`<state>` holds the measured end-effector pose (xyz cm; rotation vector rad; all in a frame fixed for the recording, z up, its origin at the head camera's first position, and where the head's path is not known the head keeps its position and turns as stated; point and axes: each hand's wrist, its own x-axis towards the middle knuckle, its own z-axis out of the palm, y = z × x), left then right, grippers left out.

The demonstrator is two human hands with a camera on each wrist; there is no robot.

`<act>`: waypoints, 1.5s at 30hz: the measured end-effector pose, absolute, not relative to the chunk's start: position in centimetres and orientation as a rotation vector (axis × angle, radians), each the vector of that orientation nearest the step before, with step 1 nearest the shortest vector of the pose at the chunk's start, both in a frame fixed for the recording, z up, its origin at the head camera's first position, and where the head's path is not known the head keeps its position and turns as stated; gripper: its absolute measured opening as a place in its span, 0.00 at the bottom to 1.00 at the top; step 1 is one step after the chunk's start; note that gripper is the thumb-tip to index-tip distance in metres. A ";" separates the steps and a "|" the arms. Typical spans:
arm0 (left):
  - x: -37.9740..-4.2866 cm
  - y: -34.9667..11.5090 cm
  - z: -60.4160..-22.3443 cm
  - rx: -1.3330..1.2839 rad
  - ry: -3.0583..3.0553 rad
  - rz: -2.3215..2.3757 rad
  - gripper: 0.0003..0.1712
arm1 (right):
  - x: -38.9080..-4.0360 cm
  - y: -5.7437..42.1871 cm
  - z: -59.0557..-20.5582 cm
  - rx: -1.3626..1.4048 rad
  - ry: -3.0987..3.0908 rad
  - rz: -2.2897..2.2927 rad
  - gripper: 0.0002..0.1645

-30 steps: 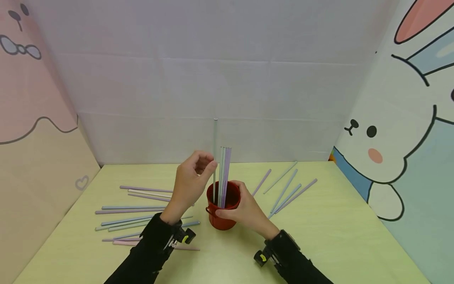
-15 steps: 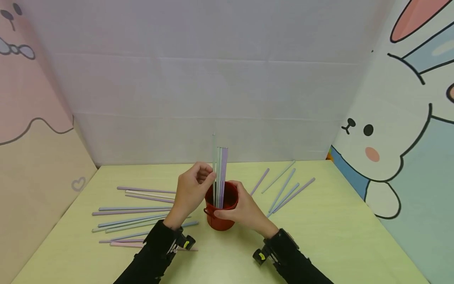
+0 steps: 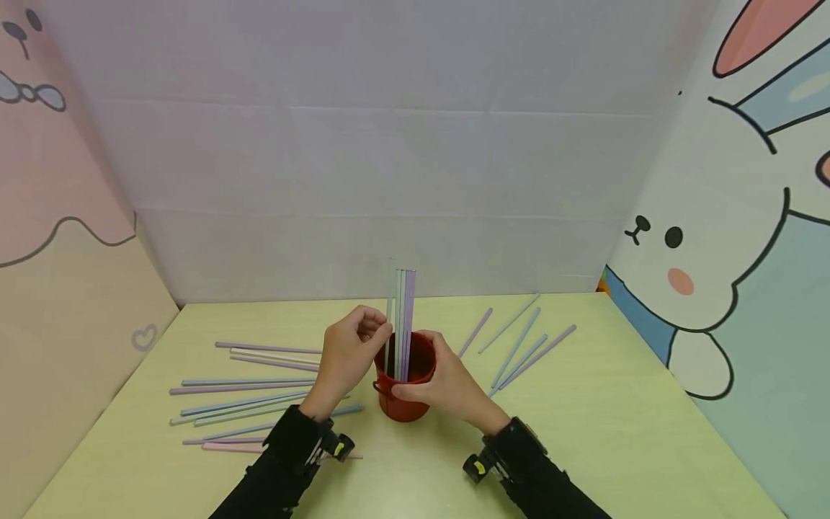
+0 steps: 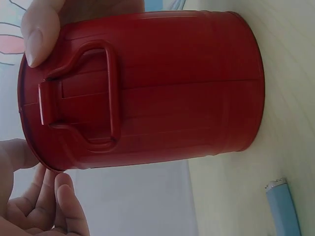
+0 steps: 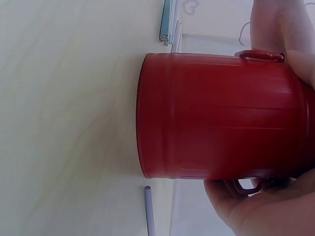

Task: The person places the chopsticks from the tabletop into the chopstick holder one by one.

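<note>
A small red metal bucket [image 3: 403, 409] with side handles stands upright on the table. Several pastel straws [image 3: 405, 310], pale green, whitish and purple, rise out of it. My left hand [image 3: 350, 347] is at the bucket's left rim, pinching a pale green straw [image 3: 390, 292] between thumb and fingertips; its lower part is inside the bucket. In the left wrist view, the left fingers lie right at the rim. My right hand [image 3: 449, 383] grips the bucket's right side, thumb across the front near the rim. The bucket wall [image 5: 221, 115] fills much of the right wrist view.
Several pastel straws [image 3: 243, 411] lie in loose rows on the left of the table [image 3: 415, 483], partly behind my left forearm. More straws [image 3: 528, 353] are fanned out on the right. A pale wall [image 3: 389, 158] stands behind, with cartoon-printed panels at both sides.
My left hand has come down toward the rim, and the pale green straw has sunk deeper into the bucket. The right hand keeps its grip. The head view has shifted slightly.
</note>
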<state>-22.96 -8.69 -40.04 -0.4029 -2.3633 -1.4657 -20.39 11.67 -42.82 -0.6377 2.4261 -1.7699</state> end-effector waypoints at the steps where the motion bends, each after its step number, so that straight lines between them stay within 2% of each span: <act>1: -23.0 -8.7 -40.1 -0.401 -2.368 -1.468 0.06 | -20.4 11.7 -42.8 -0.638 2.427 -1.769 0.52; 25: -23.4 -10.1 -40.4 -0.460 -2.516 -1.355 0.08 | -20.6 11.6 -42.6 -0.672 2.374 -1.758 0.53; 33: -22.0 -10.7 -37.2 -0.583 -2.455 -1.070 0.07 | -20.9 15.2 -40.5 -0.783 2.357 -1.507 0.64; 35: -21.2 -10.5 -36.4 -0.633 -2.424 -0.999 0.08 | -21.0 17.0 -39.6 -0.828 2.414 -1.425 0.62; 41: -18.6 -8.9 -35.5 -0.811 -2.340 -0.797 0.13 | -21.9 22.3 -37.4 -0.935 2.668 -1.239 0.39; 45: -16.7 -7.7 -35.5 -0.934 -2.316 -0.738 0.15 | -22.9 26.0 -37.2 -0.966 2.911 -0.971 0.31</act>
